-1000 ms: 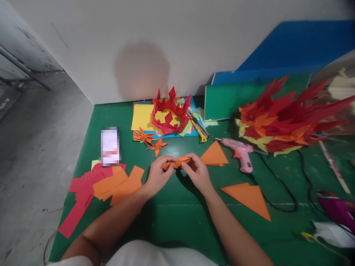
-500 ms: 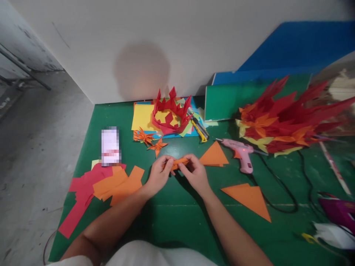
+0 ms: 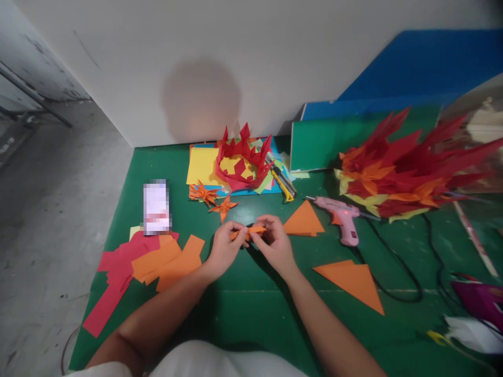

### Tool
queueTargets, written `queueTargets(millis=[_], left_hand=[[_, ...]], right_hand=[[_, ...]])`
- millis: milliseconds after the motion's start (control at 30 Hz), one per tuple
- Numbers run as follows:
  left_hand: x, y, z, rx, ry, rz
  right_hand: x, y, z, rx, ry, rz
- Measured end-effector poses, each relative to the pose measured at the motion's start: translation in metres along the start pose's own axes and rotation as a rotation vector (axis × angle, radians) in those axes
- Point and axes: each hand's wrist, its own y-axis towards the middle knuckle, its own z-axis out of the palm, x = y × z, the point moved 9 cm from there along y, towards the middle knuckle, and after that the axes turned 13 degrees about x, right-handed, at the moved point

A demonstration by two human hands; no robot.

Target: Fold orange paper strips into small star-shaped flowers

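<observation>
Between my two hands is a small folded piece of orange paper (image 3: 257,230), partly hidden by the fingers. My left hand (image 3: 226,246) pinches its left part, and my right hand (image 3: 276,243) pinches it near the middle, the thumbs almost touching. Just beyond them lie an orange paper flower (image 3: 223,208) and a bunch of orange folded pieces (image 3: 203,192). Close to my right hand rests a stack of folded orange triangles (image 3: 304,220); more orange triangles (image 3: 353,283) lie nearer to me on the right.
Red strips (image 3: 121,267) and orange strips (image 3: 168,262) lie left, below a phone (image 3: 156,207). A red paper crown (image 3: 239,180) and a yellow cutter (image 3: 283,183) sit at the back. Right are a pink glue gun (image 3: 341,214) with cable and a large red paper flame shape (image 3: 412,167).
My fingers have shifted slightly on the orange paper, and its right end shows more between them. My right thumb has moved a little left. Everything else stays in place.
</observation>
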Motion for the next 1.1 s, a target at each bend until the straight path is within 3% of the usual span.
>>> queueTargets(millis=[233, 467, 567, 767, 1100], left_hand=[[-0.008, -0.003, 0.000, -0.008, 0.122, 0.089], [-0.025, -0.005, 0.002, 0.003, 0.306, 0.279], [-0.022, -0.003, 0.002, 0.023, 0.264, 0.235], [-0.006, 0.003, 0.009, 0.153, -0.042, 0.022], [-0.008, 0.001, 0.007, 0.119, 0.193, 0.054]], right_hand=[[0.004, 0.000, 0.002, 0.014, -0.068, -0.032], [0.002, -0.001, 0.001, 0.000, -0.035, -0.010], [0.004, -0.001, 0.003, 0.014, -0.043, -0.026], [0.007, 0.001, 0.008, 0.091, 0.043, -0.036], [0.011, 0.001, 0.007, 0.092, -0.003, -0.066]])
